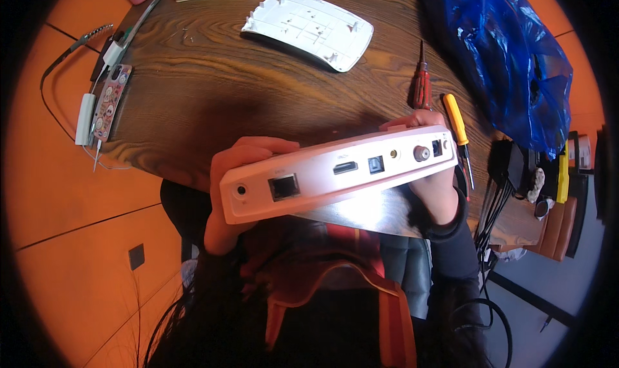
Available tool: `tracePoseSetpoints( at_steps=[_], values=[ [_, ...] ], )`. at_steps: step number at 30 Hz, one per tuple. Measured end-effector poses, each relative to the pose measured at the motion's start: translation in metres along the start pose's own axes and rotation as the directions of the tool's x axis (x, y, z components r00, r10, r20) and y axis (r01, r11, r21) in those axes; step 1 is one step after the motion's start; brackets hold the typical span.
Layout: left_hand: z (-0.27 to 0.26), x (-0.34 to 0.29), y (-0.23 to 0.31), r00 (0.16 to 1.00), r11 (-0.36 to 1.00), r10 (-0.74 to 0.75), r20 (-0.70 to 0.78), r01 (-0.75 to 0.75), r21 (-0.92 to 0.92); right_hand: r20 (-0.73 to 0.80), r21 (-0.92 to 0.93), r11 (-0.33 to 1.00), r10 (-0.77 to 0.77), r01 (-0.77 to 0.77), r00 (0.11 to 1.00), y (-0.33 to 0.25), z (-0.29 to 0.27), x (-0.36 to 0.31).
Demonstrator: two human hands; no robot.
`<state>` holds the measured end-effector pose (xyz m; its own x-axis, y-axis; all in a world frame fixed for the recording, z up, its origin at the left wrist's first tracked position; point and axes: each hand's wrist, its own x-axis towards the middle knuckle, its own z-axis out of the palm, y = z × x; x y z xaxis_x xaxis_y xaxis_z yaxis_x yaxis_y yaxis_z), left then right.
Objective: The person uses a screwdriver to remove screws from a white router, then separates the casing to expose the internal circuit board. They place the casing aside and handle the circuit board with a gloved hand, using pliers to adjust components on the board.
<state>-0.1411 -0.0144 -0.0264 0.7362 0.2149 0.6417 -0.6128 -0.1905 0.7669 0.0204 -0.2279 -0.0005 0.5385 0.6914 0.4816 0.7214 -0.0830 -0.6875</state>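
Between both hands I hold a white set-top box (pixel 316 182) up over the near edge of the table. Its port side faces me, with a network socket (pixel 284 187), an HDMI socket (pixel 345 167) and a threaded coaxial connector (pixel 421 153) along it. My left hand (pixel 222 165) wraps round the left end, fingers over the top edge. At the right end my right hand (pixel 435 191) grips the box, with fingers on top and the palm beneath. Farther back on the table lies a white plastic cover (pixel 313 29), its ribbed inner side up.
Right of the box lie a red-handled screwdriver (pixel 422 84) and a yellow-handled screwdriver (pixel 456 123). A blue plastic bag (pixel 509 52) covers the right side of the table. Black cables (pixel 493 203) hang at the right edge. A phone (pixel 112 102) and white cables sit at the left edge.
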Motion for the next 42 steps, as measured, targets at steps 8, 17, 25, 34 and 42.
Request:
tracePoseSetpoints(
  at_steps=[8,17,25,34,42],
  values=[
    [0.002,-0.028,0.007,0.899,0.908,-0.226,-0.375,0.334,0.254,0.051,-0.064,0.998,-0.022,0.025,0.998,-0.006,-0.004,0.001],
    [0.001,-0.024,0.006,0.577,0.982,-0.101,-0.810,0.188,0.011,0.102,0.051,0.975,0.210,-0.216,0.972,-0.011,0.000,0.002],
    [0.001,-0.020,0.029,0.440,0.987,0.051,-0.897,0.118,0.113,0.422,-0.530,0.840,0.147,0.112,0.895,-0.015,0.021,-0.005],
    [-0.027,-0.036,0.043,0.398,0.989,0.119,-0.910,0.030,0.142,0.674,0.026,0.990,-0.119,0.138,0.729,-0.086,0.097,-0.036],
    [-0.048,-0.057,0.076,0.292,0.972,0.170,-0.941,0.107,0.208,0.316,-0.350,0.937,0.134,-0.016,0.939,-0.082,0.091,0.002]
  ],
)
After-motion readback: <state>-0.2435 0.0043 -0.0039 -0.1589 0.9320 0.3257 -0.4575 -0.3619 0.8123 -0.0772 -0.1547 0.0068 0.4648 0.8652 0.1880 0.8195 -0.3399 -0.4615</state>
